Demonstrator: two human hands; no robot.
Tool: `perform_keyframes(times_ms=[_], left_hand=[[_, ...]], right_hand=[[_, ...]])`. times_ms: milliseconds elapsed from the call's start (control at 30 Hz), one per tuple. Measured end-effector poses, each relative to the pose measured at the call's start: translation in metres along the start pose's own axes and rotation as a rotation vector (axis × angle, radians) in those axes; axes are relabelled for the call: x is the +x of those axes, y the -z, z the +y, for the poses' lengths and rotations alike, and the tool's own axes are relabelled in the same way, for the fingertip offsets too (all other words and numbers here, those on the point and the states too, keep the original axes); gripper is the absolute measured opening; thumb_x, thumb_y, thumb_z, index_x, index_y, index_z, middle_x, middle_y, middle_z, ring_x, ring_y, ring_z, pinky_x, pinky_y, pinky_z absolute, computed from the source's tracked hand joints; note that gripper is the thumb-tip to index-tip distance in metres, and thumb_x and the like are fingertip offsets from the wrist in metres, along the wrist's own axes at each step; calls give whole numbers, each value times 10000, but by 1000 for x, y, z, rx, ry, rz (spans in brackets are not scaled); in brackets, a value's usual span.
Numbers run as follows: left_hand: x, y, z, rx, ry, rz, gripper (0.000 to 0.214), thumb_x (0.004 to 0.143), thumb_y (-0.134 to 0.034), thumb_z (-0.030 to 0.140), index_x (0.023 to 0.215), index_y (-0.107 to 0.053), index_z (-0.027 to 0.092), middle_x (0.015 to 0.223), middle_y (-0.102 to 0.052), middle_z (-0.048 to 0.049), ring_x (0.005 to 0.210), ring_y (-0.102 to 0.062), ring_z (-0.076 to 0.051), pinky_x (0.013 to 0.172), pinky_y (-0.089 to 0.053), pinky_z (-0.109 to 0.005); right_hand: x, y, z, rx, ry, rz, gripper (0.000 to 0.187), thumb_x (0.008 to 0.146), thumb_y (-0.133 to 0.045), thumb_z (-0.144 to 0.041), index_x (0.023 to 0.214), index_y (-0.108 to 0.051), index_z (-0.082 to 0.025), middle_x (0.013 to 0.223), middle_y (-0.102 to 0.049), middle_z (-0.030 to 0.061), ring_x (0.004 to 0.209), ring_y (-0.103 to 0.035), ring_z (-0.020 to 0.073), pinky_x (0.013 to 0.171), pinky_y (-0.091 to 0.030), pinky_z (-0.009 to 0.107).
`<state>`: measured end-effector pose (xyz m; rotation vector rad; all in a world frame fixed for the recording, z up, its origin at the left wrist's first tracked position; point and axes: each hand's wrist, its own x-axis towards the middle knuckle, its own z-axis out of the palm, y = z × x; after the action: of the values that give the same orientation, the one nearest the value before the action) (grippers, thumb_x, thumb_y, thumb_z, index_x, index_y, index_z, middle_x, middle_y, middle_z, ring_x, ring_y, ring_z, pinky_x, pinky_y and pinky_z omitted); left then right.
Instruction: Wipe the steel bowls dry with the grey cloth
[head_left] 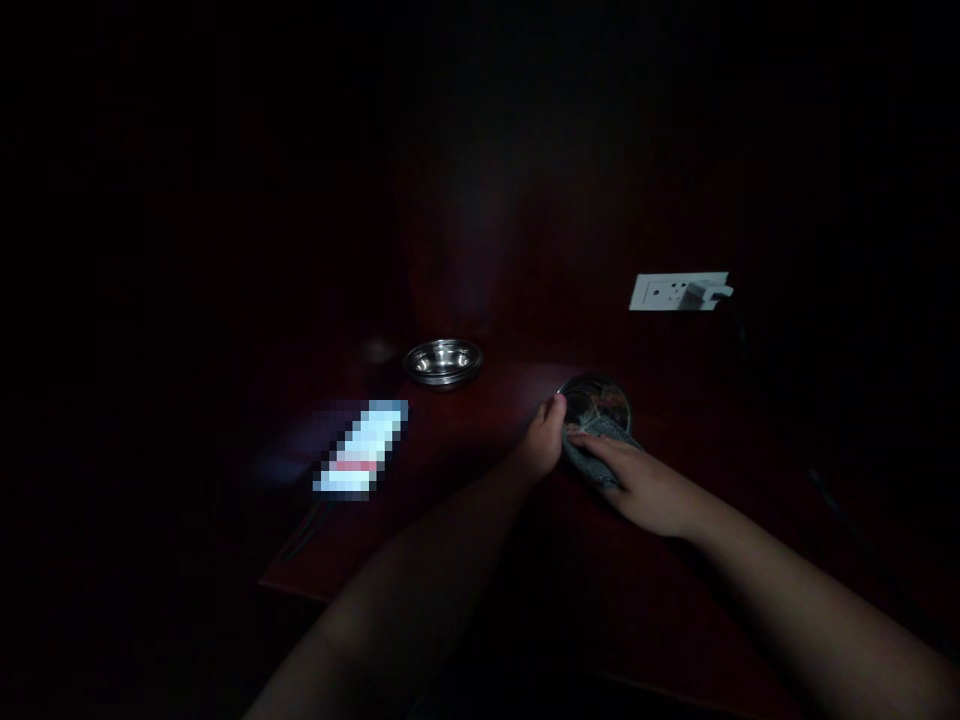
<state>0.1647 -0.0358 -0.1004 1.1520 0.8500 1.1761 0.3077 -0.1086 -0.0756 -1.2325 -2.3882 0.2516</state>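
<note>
The scene is very dark. My left hand [541, 440] grips the near left rim of a small steel bowl [600, 402] on a dark red table, fingers curled on its edge. A grey cloth [596, 455] lies against the bowl's near side under my right hand [641, 485], whose fingers press flat on it.
A second steel bowl [442, 361] stands farther left at the back. A bright lit screen [364, 450] lies on the table at the left. A white wall socket [679, 291] with a plug in it sits on the dark wall at the right. The table's near edge [300, 590] shows at the lower left.
</note>
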Motion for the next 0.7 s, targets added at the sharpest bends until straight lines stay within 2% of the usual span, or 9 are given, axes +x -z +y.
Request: perform_keyframes(times_ms=[133, 333, 500, 700], left_hand=[[0, 1, 0, -24, -14, 13, 540, 804, -444, 614, 1093, -598, 184, 1080, -658, -88, 1064, -583, -229, 969, -405, -338], [-7, 0, 12, -252, 82, -92, 432, 727, -592, 558, 970, -585, 200, 767, -633, -7, 709, -610, -149, 754, -474, -307], [-5, -2, 13, -344, 49, -46, 374, 710, -644, 475, 933, -598, 178, 814, -651, -28, 759, -621, -159, 779, -471, -308], [2, -2, 1, -296, 7, -70, 466, 726, -592, 557, 973, -632, 164, 825, -679, -66, 841, -642, -218, 883, -453, -389]], right_hand=[[0, -1, -1, 29, 5, 1, 579, 748, -496, -133, 1323, -435, -157, 1340, -507, 139, 1248, -470, 274, 1064, -356, 490], [0, -2, -1, 41, 17, -33, 627, 747, -483, -123, 1366, -388, -141, 1423, -416, 133, 1317, -386, 261, 1103, -296, 481], [0, -1, -2, 13, 21, -61, 672, 708, -476, -87, 1374, -389, -118, 1420, -416, 142, 1317, -384, 262, 1106, -295, 475], [1, 1, -5, -35, 16, -53, 636, 735, -481, -114, 1367, -408, -109, 1384, -464, 150, 1286, -425, 283, 1087, -325, 470]])
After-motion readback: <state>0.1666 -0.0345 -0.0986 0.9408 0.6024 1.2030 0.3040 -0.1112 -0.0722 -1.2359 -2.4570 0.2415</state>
